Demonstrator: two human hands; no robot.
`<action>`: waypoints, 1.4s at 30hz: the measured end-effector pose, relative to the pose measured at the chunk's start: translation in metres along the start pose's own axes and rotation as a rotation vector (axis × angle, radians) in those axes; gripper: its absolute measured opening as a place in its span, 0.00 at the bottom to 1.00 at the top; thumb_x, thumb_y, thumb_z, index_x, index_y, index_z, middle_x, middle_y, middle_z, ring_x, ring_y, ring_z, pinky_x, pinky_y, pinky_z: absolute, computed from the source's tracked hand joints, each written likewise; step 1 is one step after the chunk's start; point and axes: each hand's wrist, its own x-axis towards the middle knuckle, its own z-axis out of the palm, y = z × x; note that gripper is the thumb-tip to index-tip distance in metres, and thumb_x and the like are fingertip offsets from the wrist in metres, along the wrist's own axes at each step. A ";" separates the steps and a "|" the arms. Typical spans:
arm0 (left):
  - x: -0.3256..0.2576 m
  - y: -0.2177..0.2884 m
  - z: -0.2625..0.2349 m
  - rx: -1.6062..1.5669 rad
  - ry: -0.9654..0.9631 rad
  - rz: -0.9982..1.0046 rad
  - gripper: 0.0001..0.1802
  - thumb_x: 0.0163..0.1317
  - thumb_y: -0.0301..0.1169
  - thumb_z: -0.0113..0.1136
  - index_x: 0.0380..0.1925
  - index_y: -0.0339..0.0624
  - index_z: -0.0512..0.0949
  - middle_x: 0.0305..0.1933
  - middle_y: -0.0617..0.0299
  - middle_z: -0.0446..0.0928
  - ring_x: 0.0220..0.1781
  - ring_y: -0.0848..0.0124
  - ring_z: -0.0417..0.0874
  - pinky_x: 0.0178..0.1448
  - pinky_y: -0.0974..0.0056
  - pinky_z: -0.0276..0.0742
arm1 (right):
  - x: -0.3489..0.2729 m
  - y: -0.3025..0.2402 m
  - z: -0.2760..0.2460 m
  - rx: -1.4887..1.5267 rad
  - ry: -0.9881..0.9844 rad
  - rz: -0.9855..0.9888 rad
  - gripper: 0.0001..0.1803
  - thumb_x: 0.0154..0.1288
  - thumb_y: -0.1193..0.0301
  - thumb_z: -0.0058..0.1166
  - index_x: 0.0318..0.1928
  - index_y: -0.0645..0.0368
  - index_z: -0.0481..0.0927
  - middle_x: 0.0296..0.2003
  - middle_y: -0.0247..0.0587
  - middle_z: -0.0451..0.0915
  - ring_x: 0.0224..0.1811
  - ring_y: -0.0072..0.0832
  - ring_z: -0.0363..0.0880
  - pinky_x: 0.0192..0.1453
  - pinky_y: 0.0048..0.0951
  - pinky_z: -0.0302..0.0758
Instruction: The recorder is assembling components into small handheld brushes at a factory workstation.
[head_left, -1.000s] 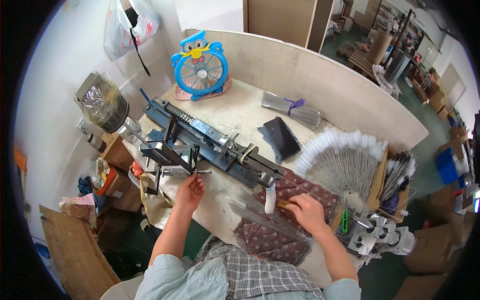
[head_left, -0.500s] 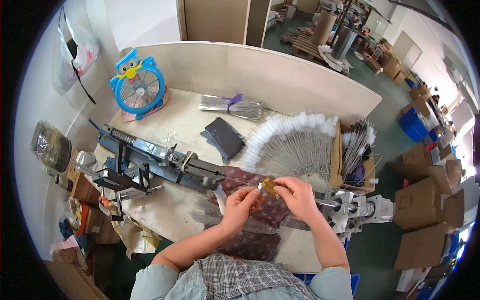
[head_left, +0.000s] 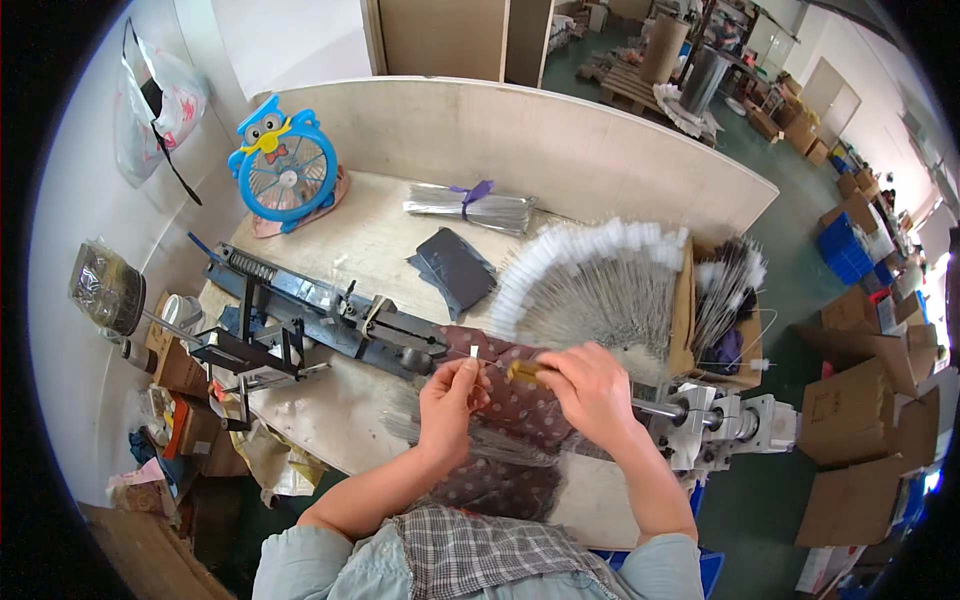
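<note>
The left hand (head_left: 452,400) pinches a white tip (head_left: 474,352), the right hand (head_left: 594,390) a yellowish piece (head_left: 522,371); white-tipped wires (head_left: 600,290) near the worktop's (head_left: 370,215) right edge look done, front-edge wires (head_left: 510,445) seemingly left.

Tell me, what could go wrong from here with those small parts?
The small white piece pinched in the left hand might slip, being so little. The yellowish piece in the right hand could drop among the thin wires on the dotted cloth. Those wires might prick the nearby left wrist.
</note>
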 end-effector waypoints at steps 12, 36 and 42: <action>0.000 0.005 -0.014 -0.013 -0.068 -0.075 0.11 0.67 0.37 0.52 0.37 0.40 0.74 0.25 0.64 0.75 0.24 0.76 0.75 0.30 0.71 0.70 | 0.035 -0.024 0.041 0.004 -0.206 0.121 0.08 0.56 0.67 0.56 0.34 0.57 0.81 0.30 0.38 0.80 0.35 0.37 0.76 0.39 0.34 0.73; 0.004 -0.003 -0.004 -0.310 -0.025 -0.013 0.08 0.67 0.32 0.48 0.39 0.41 0.72 0.42 0.61 0.77 0.43 0.72 0.79 0.48 0.64 0.75 | 0.016 -0.031 0.060 -0.197 0.093 -0.076 0.14 0.47 0.66 0.63 0.39 0.48 0.83 0.36 0.26 0.78 0.43 0.28 0.74 0.48 0.33 0.65; 0.004 0.001 0.001 -0.358 -0.045 -0.012 0.07 0.66 0.28 0.50 0.40 0.38 0.74 0.42 0.64 0.77 0.43 0.75 0.79 0.49 0.68 0.75 | 0.012 -0.024 0.048 -0.169 0.065 -0.086 0.14 0.47 0.65 0.64 0.38 0.46 0.84 0.36 0.26 0.78 0.43 0.29 0.74 0.48 0.33 0.65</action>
